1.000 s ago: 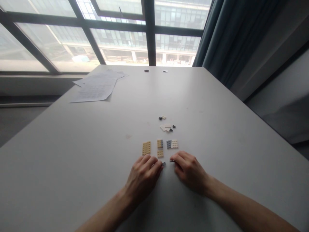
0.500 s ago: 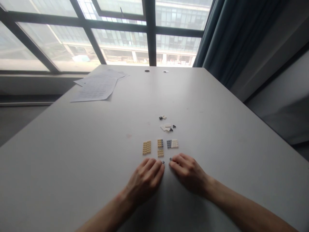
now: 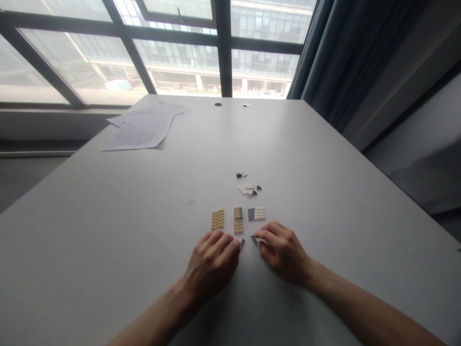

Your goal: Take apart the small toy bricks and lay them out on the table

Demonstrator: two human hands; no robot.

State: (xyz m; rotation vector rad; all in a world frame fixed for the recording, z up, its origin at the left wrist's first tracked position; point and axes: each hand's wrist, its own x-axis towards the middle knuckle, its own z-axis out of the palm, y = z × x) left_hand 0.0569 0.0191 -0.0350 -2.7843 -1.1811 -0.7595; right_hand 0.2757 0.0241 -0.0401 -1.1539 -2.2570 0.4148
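On the table, my left hand [image 3: 216, 254] has its fingers curled together, with a small grey studded building-brick plate [image 3: 242, 243] at its fingertips. The inner side of that grip is hidden. My right hand [image 3: 283, 250] has thumb and index finger apart; the index fingertip touches a second narrow grey plate [image 3: 254, 240] lying on the table. Just beyond the hands are tan studded plates [image 3: 217, 219], a tan and grey pair [image 3: 237, 213], a smaller tan plate [image 3: 238, 228], and a grey plate [image 3: 251, 214] against a white plate [image 3: 260, 214].
Farther off lie white flat pieces [image 3: 246, 190], small black pieces [image 3: 254, 192] and a black piece [image 3: 238, 176] beside a small white one. Paper sheets [image 3: 140, 129] rest at the table's far left. A window and a dark curtain [image 3: 331, 62] stand behind.
My right thumb has parted from the index finger, and the grey plate there shows more fully. My left hand has shifted slightly left, baring more of its grey plate. The view moved slightly.
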